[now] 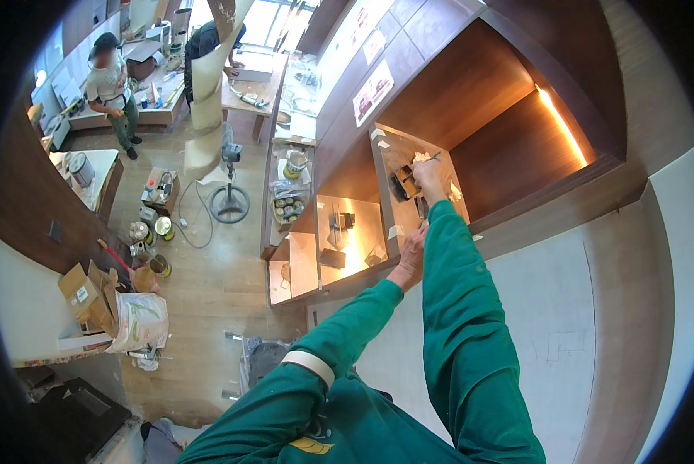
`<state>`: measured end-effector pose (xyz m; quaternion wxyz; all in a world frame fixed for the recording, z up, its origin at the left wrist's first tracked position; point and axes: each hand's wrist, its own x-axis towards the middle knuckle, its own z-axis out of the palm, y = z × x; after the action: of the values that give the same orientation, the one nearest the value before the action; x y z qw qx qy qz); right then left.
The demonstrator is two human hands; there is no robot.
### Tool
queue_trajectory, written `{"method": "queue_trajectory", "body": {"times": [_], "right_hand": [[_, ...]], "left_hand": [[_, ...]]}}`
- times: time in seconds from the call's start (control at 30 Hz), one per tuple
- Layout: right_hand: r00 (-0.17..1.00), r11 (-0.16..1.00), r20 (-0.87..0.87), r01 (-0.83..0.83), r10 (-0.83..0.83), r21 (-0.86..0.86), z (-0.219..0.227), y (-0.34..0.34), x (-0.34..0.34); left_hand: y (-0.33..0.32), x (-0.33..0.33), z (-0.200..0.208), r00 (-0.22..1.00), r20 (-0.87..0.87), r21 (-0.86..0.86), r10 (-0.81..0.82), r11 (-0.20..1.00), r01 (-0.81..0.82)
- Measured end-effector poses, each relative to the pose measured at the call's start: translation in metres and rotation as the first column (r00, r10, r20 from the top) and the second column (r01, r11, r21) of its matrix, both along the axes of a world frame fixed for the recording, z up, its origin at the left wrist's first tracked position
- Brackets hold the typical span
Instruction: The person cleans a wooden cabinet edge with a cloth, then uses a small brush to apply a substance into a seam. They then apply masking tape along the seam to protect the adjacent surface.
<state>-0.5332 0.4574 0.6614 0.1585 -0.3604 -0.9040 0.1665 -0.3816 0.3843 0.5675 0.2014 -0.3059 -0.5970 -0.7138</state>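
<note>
My right hand [429, 175] reaches up into a wooden wall niche and grips a thin brush-like tool [423, 161] whose tip touches a pale patch on the shelf board [393, 147]. My left hand [412, 255] rests on the front edge of that board, lower down, fingers curled on the wood. Both arms wear green sleeves. A small dark object [403, 185] lies on the board beside my right hand.
I look down from high up. Below are a floor fan [229, 197], paint cans [158, 228], cardboard boxes [88, 294], a white sack [140, 321] and a cluttered counter [289, 193]. Two other people stand at far worktables [109, 85].
</note>
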Motion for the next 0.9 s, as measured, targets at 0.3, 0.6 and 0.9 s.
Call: {"method": "queue_trajectory", "body": {"times": [0.3, 0.6, 0.9], "right_hand": [[0.997, 0.996, 0.012, 0.07, -0.071, 0.061, 0.018, -0.01, 0.016], [0.991, 0.99, -0.105, 0.097, -0.086, 0.101, 0.055, -0.068, 0.034], [0.989, 0.992, -0.141, -0.016, 0.034, 0.126, 0.005, -0.012, 0.02]], "left_hand": [[0.008, 0.004, -0.003, 0.999, -0.007, 0.06, -0.032, 0.998, 0.033], [-0.001, 0.0, 0.002, 1.0, 0.008, 0.061, 0.01, 0.998, -0.011], [0.011, 0.008, -0.018, 0.985, 0.085, 0.057, -0.152, 0.987, 0.148]]}}
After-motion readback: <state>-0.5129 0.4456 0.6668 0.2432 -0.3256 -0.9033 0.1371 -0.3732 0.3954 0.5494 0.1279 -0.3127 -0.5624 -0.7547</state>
